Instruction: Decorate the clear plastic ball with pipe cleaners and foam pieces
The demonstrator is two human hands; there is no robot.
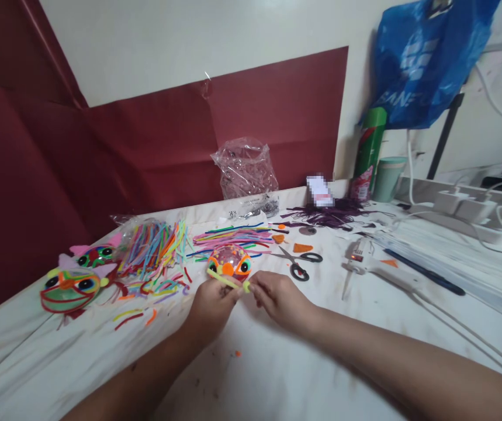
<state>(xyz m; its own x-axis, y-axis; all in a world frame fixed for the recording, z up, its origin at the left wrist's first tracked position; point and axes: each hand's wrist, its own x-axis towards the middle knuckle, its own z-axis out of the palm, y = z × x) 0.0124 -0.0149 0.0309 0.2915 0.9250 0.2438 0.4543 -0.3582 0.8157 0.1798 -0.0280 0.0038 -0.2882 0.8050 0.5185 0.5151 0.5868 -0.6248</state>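
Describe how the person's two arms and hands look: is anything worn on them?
Both forearms are bare as far as the picture shows, with no sleeve visible. The left hand and the right hand wear no gloves; no ring, watch or bracelet shows. A small dark mark sits on the left forearm.

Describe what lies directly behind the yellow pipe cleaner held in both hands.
Behind the yellow pipe cleaner, pinched by the left hand and right hand, sits a clear dome face with eyes; its lower edge is covered.

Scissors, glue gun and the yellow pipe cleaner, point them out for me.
scissors (298,261): head view, on the pivot.
glue gun (367,260): head view, on its white body.
yellow pipe cleaner (224,280): head view, mid-length between both hands.
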